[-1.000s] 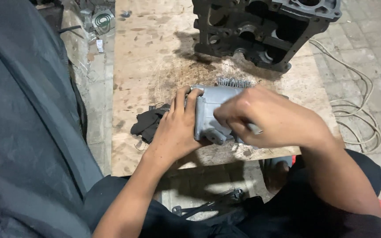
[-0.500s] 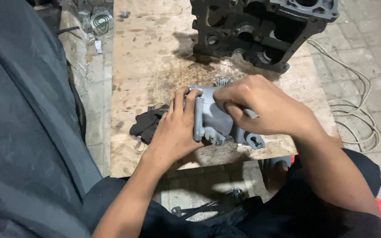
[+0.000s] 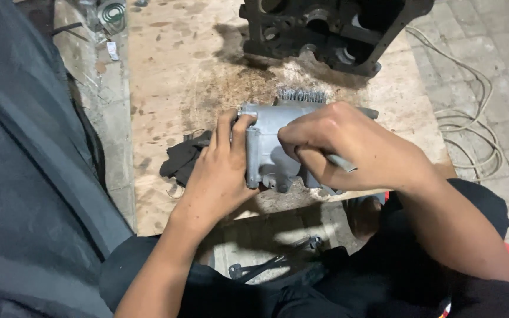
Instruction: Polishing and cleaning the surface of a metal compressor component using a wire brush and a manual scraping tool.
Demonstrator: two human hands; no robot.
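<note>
The right hand has slid back, fingers pinching a wire brush; left hand fingers clamp the grey casting (upright).

1. The right half of the grey metal casting is being covered by the right hand.
2. The thin tool is being hidden inside that fist; only its tip is being shown.
3. The dark engine block is being cut off by the top edge.
4. The black rag is being partly hidden by the left hand.
</note>
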